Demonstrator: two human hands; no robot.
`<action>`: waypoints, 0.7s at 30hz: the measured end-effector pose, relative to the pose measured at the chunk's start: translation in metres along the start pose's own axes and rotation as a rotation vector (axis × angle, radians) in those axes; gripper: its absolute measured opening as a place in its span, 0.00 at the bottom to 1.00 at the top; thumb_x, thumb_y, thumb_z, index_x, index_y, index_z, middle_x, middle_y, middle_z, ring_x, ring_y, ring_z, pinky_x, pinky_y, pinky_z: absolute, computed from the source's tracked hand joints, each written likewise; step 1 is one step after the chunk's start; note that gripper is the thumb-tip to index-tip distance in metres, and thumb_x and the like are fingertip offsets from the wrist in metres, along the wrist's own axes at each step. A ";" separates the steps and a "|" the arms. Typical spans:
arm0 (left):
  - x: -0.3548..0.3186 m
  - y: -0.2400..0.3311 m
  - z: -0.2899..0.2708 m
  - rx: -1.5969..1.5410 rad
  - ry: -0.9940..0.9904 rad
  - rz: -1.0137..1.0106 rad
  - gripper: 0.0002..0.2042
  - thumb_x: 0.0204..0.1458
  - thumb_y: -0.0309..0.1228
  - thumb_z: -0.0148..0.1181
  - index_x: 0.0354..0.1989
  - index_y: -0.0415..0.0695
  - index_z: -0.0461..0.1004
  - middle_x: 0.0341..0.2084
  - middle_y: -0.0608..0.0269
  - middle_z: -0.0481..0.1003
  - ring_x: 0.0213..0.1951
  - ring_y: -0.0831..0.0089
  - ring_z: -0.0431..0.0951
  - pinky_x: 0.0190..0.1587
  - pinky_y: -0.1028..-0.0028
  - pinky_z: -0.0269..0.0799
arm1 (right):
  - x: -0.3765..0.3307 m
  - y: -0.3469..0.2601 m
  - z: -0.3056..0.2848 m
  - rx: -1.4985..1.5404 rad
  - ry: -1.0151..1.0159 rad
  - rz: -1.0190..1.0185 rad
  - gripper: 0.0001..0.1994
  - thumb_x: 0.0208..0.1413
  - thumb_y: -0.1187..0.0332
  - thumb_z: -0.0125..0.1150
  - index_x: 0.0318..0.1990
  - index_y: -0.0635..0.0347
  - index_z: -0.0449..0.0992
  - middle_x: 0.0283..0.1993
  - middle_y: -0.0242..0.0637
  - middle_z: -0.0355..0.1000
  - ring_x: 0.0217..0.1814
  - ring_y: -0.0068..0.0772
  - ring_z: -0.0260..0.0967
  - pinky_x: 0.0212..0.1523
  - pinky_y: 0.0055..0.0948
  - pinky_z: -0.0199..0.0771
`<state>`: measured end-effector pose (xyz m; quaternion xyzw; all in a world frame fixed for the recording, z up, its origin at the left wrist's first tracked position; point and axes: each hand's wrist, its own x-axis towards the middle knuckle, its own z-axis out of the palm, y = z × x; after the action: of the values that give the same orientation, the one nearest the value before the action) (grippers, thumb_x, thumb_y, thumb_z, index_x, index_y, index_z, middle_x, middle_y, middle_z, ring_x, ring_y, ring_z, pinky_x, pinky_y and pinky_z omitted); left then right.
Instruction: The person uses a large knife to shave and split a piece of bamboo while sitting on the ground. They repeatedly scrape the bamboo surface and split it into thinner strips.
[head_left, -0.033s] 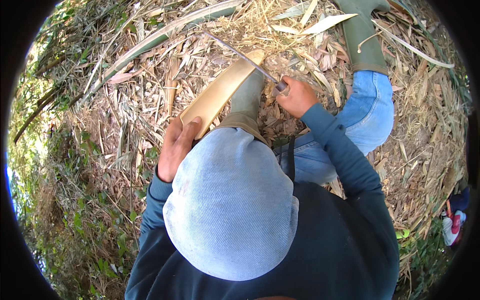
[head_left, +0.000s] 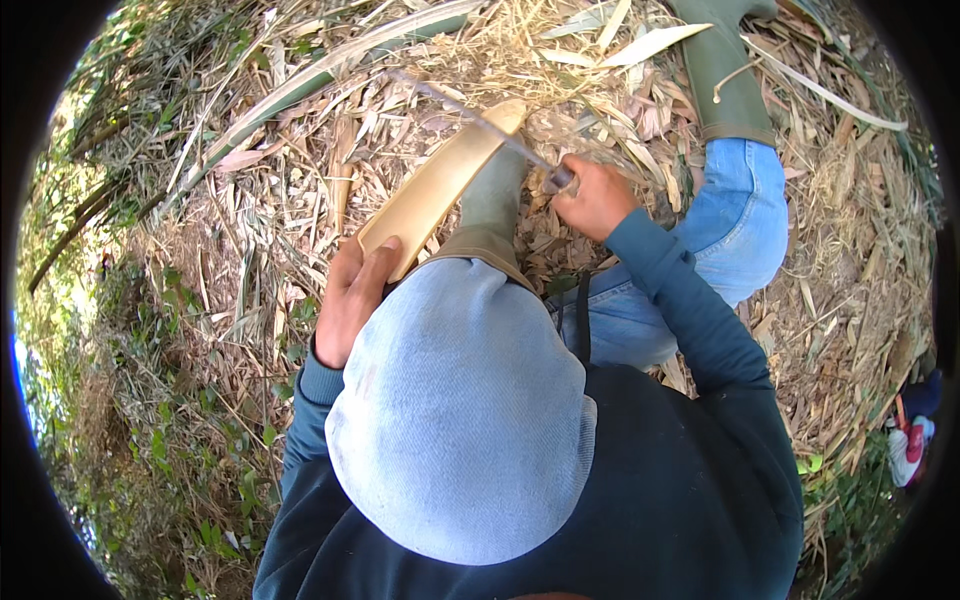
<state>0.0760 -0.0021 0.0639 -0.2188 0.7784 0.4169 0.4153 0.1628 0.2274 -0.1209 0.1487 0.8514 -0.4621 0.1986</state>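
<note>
My left hand (head_left: 350,295) grips the near end of a pale yellow, curved strip of bamboo (head_left: 440,185) that slants up and to the right. My right hand (head_left: 597,197) is closed around the handle of a long thin-bladed knife (head_left: 470,112). The blade runs up to the left and crosses the far tip of the strip. A light blue hat (head_left: 460,420) and dark blue sleeves fill the lower middle of the view, hiding my wrists and lap in part.
Two green rubber boots (head_left: 722,75) and blue jeans (head_left: 735,215) rest on ground covered with dry leaves and straw. A long green bamboo stalk (head_left: 320,75) lies at the top left. Green plants (head_left: 170,440) grow at the left. A red and white object (head_left: 908,450) lies at the right rim.
</note>
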 end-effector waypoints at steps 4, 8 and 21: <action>0.001 -0.012 0.011 -0.239 0.109 -0.055 0.20 0.59 0.33 0.51 0.56 0.31 0.66 0.37 0.55 0.76 0.34 0.74 0.76 0.38 0.76 0.71 | -0.024 -0.021 -0.002 0.028 -0.090 -0.073 0.12 0.46 0.63 0.59 0.38 0.57 0.73 0.26 0.52 0.73 0.32 0.58 0.73 0.36 0.51 0.73; 0.000 -0.002 0.010 -0.145 0.117 -0.087 0.20 0.59 0.31 0.51 0.57 0.33 0.66 0.38 0.55 0.76 0.35 0.74 0.76 0.40 0.76 0.72 | 0.003 0.027 0.021 0.019 0.025 0.064 0.12 0.46 0.62 0.59 0.37 0.57 0.74 0.25 0.50 0.74 0.31 0.55 0.74 0.36 0.50 0.73; 0.004 -0.003 0.022 -0.307 0.299 -0.188 0.21 0.55 0.29 0.54 0.58 0.37 0.68 0.38 0.59 0.76 0.31 0.77 0.73 0.37 0.79 0.70 | -0.008 0.023 0.028 0.114 0.047 0.012 0.12 0.45 0.61 0.59 0.36 0.55 0.73 0.24 0.50 0.73 0.30 0.58 0.73 0.34 0.50 0.74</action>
<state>0.0861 0.0148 0.0518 -0.4101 0.7350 0.4528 0.2942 0.1859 0.2149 -0.1478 0.1758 0.8273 -0.5049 0.1725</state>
